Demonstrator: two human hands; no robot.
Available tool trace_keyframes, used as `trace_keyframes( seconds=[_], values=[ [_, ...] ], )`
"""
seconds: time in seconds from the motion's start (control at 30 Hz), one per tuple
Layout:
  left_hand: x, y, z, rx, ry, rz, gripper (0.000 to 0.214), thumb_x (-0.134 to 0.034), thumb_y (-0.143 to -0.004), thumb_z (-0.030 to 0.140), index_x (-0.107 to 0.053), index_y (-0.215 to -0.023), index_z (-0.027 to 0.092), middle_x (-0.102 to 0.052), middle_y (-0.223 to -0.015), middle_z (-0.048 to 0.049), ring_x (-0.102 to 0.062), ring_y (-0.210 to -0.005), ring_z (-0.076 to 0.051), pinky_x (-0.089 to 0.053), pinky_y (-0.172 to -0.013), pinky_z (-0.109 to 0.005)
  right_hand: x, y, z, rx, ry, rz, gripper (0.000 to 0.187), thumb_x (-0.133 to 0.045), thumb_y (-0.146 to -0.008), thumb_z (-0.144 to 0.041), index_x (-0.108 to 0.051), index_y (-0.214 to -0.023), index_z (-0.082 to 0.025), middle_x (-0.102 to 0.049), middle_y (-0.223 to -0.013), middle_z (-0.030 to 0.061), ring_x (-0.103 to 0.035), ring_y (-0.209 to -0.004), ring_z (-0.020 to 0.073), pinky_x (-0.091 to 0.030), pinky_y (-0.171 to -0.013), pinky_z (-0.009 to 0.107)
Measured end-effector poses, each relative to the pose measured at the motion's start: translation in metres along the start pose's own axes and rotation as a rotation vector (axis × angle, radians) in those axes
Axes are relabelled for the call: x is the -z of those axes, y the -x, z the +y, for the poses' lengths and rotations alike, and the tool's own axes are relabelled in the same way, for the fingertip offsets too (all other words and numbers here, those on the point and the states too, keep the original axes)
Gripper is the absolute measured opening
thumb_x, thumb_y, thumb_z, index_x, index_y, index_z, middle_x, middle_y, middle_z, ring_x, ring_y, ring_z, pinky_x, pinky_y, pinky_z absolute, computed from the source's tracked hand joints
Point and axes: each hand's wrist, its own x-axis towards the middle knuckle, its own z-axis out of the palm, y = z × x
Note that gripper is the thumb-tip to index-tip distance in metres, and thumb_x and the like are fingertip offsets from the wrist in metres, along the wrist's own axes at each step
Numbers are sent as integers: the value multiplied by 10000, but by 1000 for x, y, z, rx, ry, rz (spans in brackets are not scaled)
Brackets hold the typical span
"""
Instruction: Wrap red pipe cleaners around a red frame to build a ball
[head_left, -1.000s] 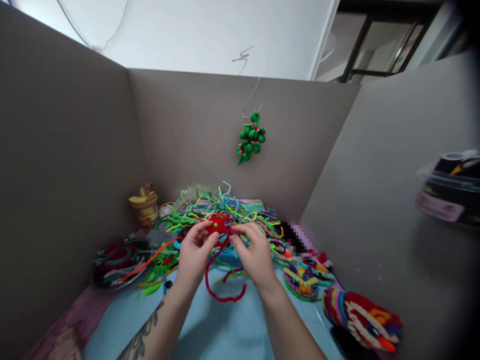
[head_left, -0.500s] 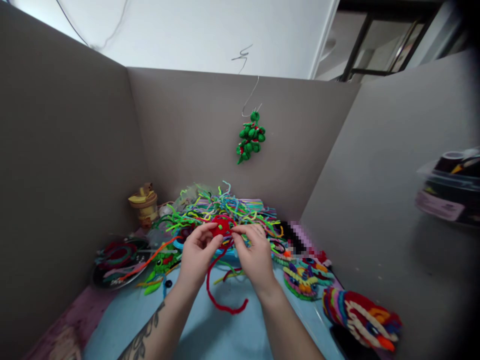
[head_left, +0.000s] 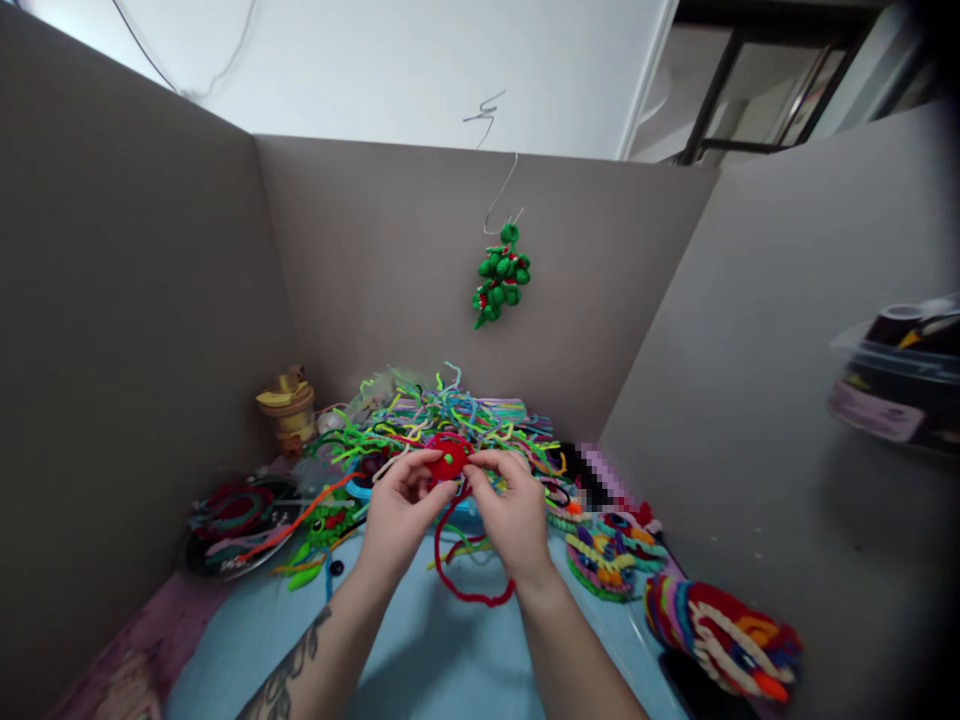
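Between my hands is a round red piece (head_left: 455,466) of fuzzy pipe cleaner, with a small green spot at its middle. My left hand (head_left: 405,500) pinches its left edge between thumb and fingers. On the opposite edge, my right hand (head_left: 510,500) grips it the same way. A loose red pipe cleaner tail (head_left: 472,599) hangs below in a curve and reaches my right wrist. Just behind the hands lies a tangled heap of coloured pipe cleaners (head_left: 450,405), partly covered by the red piece.
A light blue mat (head_left: 450,660) covers the table. Dark bowl (head_left: 232,570) and green figure (head_left: 326,525) stand left; colourful woven pieces (head_left: 604,565) and a striped one (head_left: 724,635) lie right. A green ornament (head_left: 504,275) hangs on the grey partition (head_left: 375,250).
Both hands have shifted slightly right with the red piece, which now faces me more fully. Its loose tail has swung right, towards my right wrist.
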Motion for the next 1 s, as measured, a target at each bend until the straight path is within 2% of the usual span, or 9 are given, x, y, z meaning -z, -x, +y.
trace_keyframes(
  seconds=[0.17,0.4,0.57,0.67,0.83,1.0],
  values=[
    [-1,0,1,-4,4,10,321,-755,-648,253,-664,-946,175,-619,-719,-5,-549,-622,-123,-448,-590,-232,-3,2,3,-49,-29,18,94,-608,-794,-251,-691,-799,-208,-674,-798,39,-608,-796,190,-472,-757,319],
    [-1,1,0,0,1,-5,314,-741,-665,261,-648,-954,180,-642,-783,-24,-574,-670,-137,-457,-628,-248,-8,5,2,-132,-56,31,118,-599,-796,-253,-702,-814,-198,-682,-817,45,-607,-815,198,-469,-773,333],
    [0,-1,5,-17,-35,3,278,-745,-645,234,-663,-904,177,-585,-685,12,-501,-591,-110,-403,-561,-220,-11,4,0,-154,-138,7,126,-572,-802,-258,-662,-750,-187,-601,-827,44,-574,-792,175,-470,-706,293],
    [3,-4,9,-17,-56,-39,261,-746,-634,220,-669,-878,169,-549,-633,25,-472,-567,-105,-383,-539,-214,-11,3,1,-163,-180,-24,126,-565,-799,-258,-629,-718,-186,-548,-819,28,-547,-753,156,-457,-665,268],
    [9,-8,9,39,14,-119,299,-756,-638,225,-651,-913,171,-549,-627,33,-498,-574,-103,-400,-552,-212,-11,3,4,-150,-167,-62,109,-558,-805,-255,-629,-755,-188,-529,-883,38,-531,-832,170,-445,-759,291],
    [7,-8,6,100,112,-128,328,-765,-638,226,-639,-935,170,-572,-639,35,-525,-586,-96,-428,-575,-208,-15,5,5,-167,-169,6,127,-570,-796,-284,-648,-775,-186,-518,-967,61,-528,-969,202,-436,-849,324]
  ],
)
